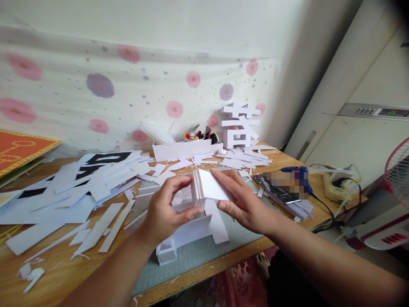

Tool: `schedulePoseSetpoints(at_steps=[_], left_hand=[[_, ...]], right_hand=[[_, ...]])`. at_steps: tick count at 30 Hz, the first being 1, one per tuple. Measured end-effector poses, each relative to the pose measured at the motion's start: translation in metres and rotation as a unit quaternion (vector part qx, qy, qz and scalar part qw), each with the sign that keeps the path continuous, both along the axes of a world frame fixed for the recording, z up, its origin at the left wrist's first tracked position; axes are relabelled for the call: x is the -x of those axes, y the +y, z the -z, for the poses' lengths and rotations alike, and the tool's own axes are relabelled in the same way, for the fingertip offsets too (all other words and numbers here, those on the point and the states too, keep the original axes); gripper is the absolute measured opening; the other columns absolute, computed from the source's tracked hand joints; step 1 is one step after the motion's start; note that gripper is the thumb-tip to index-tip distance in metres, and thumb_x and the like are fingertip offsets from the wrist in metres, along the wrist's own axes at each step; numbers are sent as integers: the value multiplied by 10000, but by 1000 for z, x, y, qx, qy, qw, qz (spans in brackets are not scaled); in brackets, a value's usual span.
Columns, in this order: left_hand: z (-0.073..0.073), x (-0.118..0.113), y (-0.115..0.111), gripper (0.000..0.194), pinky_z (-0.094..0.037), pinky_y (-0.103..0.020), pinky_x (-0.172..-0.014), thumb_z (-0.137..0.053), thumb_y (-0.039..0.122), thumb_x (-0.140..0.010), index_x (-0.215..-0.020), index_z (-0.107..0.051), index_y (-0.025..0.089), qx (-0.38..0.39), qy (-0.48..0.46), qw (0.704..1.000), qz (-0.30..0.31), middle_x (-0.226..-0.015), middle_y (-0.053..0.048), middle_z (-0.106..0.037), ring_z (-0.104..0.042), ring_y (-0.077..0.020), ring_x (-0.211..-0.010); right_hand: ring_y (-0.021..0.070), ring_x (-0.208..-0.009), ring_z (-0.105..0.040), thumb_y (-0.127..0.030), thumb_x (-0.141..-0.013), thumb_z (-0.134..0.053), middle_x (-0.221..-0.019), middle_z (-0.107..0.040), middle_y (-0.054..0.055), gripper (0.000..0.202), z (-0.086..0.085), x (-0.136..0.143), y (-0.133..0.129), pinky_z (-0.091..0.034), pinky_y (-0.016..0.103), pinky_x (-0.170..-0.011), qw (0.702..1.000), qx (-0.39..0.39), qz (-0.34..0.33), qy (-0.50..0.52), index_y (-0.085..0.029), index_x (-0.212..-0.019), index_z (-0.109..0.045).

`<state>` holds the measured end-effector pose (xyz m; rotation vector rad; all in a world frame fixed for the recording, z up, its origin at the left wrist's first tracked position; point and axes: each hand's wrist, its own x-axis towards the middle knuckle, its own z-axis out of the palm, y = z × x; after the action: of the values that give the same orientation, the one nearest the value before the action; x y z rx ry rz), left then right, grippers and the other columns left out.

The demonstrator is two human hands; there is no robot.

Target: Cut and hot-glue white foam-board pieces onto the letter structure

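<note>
Above a grey-green cutting mat (188, 264), my left hand (168, 204) grips the left side of a white folded board piece (212, 186), thumb below and fingers above. On its right side my right hand (239, 198) is closed, fingers along the top and thumb underneath. Beneath and behind the hands lies a larger white board structure (194, 230) with upright walls; a small open box shape forms its lower left end. The hands hide part of where the held piece meets the structure.
White scraps (102, 230) cover the wooden table's left side. A white tray (182, 150) of tools and a standing white character (241, 128) are at the back. To the right lie a blue glue gun (298, 177), dark cards (277, 187) and a power strip (335, 187); a fan (399, 175) stands beyond.
</note>
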<state>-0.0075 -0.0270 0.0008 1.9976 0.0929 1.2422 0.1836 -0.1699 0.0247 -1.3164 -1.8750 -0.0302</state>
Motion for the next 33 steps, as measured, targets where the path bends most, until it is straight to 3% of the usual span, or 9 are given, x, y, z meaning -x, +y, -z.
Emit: schedulePoseSetpoints(at_steps=[8, 13, 18, 20, 23, 25, 28, 30, 33], left_hand=[[-7, -3, -3, 572, -624, -317, -841, -825, 263, -701, -1228, -611, 206, 82, 62, 994, 32, -1122, -126, -713, -707, -236, -997], [-15, 0, -2, 551, -644, -327, -759, -813, 198, -622, -1153, -667, 178, 36, 111, 993, -1, -995, -97, -750, -732, -226, -831], [-20, 2, -6, 548, -634, -319, -795, -771, 153, -610, -1148, -670, 179, 46, 146, 988, 24, -1024, -94, -750, -736, -222, -850], [-19, 2, -5, 552, -627, -326, -827, -793, 172, -619, -1155, -660, 187, 50, 148, 987, 33, -1044, -101, -746, -732, -230, -895], [-14, -2, -1, 536, -622, -354, -854, -815, 222, -655, -1161, -640, 193, 37, 143, 989, 7, -1066, -108, -737, -723, -234, -940], [-10, -5, 1, 533, -625, -378, -853, -825, 247, -667, -1163, -634, 198, 0, 148, 988, -36, -1077, -96, -729, -718, -227, -936], [-8, -6, -1, 564, -623, -398, -862, -852, 287, -672, -1180, -622, 206, -66, 160, 982, -79, -1112, -84, -711, -700, -229, -982], [-8, -5, -3, 596, -615, -406, -887, -864, 308, -675, -1203, -605, 213, -101, 156, 979, -84, -1155, -84, -698, -685, -237, -1036], [-8, -4, -6, 614, -604, -411, -920, -860, 298, -692, -1237, -585, 231, -135, 147, 978, -66, -1187, -78, -693, -680, -237, -1057]], right_hand=[[276, -987, -623, -571, -967, -448, -1151, -619, 175, 642, 0, 0, 4, -555, 485, -823, 989, -31, 62, -129, -161, -1460, -426], [263, -988, -652, -583, -968, -434, -1176, -647, 186, 651, -7, -21, 4, -566, 434, -802, 982, -35, 0, -184, -124, -1426, -482], [214, -1038, -659, -500, -1016, -382, -1184, -661, 156, 549, -5, -49, 13, -557, 365, -861, 991, -7, -78, -109, -164, -1438, -487], [242, -1114, -638, -490, -1013, -388, -1247, -644, 155, 528, -1, -66, 26, -530, 432, -939, 996, 8, -14, -83, -197, -1443, -483], [378, -1300, -503, -505, -938, -537, -1382, -557, 212, 570, 3, -84, 47, -381, 638, -1062, 977, 24, 203, -63, -178, -1404, -520], [408, -1334, -456, -505, -880, -629, -1409, -527, 227, 597, 3, -80, 53, -343, 664, -1078, 964, 37, 261, -25, -168, -1366, -546], [286, -1096, -644, -562, -911, -565, -1228, -651, 167, 555, 2, -48, 48, -515, 517, -958, 980, 110, 120, 117, -184, -1318, -553], [223, -917, -692, -643, -889, -544, -1104, -688, 129, 633, 2, -21, 41, -577, 438, -835, 961, 183, 6, 206, -182, -1323, -531], [185, -814, -685, -682, -795, -641, -1057, -681, 103, 740, 5, 6, 36, -591, 358, -704, 936, 219, -70, 266, -195, -1337, -508]])
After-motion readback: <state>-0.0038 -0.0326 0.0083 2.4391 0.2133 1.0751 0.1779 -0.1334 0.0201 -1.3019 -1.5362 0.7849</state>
